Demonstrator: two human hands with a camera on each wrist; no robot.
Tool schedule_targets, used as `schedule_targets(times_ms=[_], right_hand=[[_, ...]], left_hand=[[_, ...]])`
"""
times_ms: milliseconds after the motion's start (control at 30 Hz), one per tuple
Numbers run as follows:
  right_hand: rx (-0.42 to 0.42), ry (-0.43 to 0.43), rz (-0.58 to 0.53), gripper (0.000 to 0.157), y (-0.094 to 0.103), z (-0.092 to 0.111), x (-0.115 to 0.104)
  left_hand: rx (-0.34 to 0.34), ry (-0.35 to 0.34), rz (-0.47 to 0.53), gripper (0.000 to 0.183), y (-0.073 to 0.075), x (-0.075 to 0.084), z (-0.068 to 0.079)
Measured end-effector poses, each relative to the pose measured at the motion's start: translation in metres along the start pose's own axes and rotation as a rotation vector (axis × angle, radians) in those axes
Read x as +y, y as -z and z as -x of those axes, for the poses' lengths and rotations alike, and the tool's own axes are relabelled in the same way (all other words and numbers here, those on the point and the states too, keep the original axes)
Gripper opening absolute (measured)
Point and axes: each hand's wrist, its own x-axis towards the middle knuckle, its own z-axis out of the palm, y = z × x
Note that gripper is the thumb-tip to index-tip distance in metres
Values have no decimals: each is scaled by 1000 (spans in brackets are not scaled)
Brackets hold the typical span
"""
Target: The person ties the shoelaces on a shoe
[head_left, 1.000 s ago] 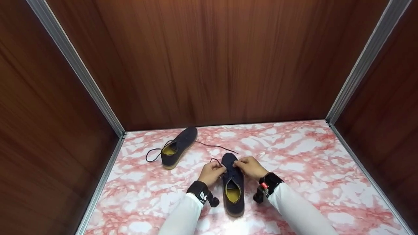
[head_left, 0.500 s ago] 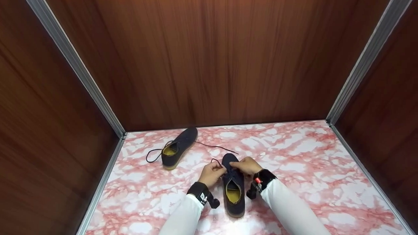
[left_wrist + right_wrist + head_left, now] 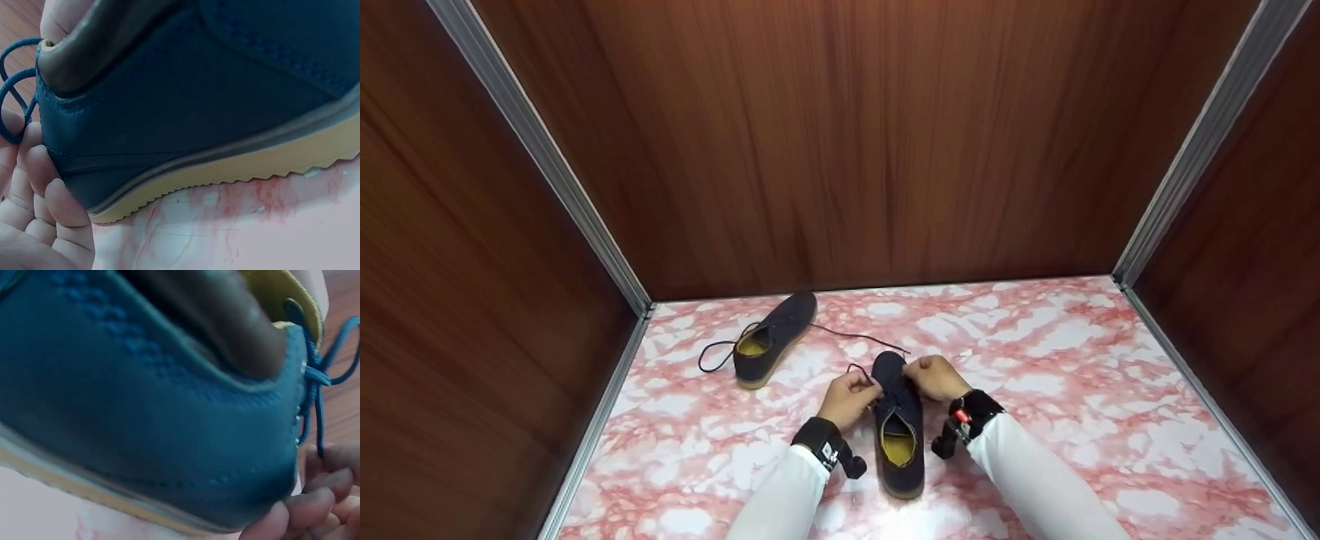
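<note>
A dark navy lace-up shoe (image 3: 903, 478) with a yellow lining stands upright on the floor, toe pointing away. At its left side my left hand (image 3: 844, 401) pinches a shoelace (image 3: 857, 367), which makes a small loop above the fingers. On the opposite side, my right hand (image 3: 937, 379) has its fingertips together by the laces. From the right wrist view, a blue shoelace (image 3: 320, 422) runs from a loop over the eyelets down into the right fingers. The left wrist view shows lace loops (image 3: 27, 72) at the left fingertips. The fingers partly hide the knot area.
A matching shoe (image 3: 787, 322) lies further back on the left, its untied lace (image 3: 855, 335) trailing right toward the near shoe's toe. Wood-grain panels (image 3: 840, 150) enclose the red-and-white marbled surface (image 3: 1072, 390) at the back and both sides.
My right hand moves left over the shoe's front, then back to its right side. The left hand keeps its pinch on the shoelace in nearly the same spot. Both shoes stay put.
</note>
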Motion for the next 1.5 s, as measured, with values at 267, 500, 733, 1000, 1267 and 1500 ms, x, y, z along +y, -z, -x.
schedule_targets(times_ms=[267,500,733,1000,1267,1500], right_hand=[[-60,-18,-409,27,17,3,-4],[0,-3,-488,25,33,6,-5],[24,70,-577,20,46,8,-4],[-61,172,-567,35,56,18,2],[22,244,-594,31,56,26,11],[34,230,-559,19,58,27,9]], left_hand=[[-5,-17,-14,12,-1,1,0],[-7,-47,-24,13,-3,0,-2],[0,-32,28,12,-5,3,-2],[-7,-40,69,16,-5,7,0],[22,-37,74,9,0,16,-3],[3,8,252,16,3,27,-6]])
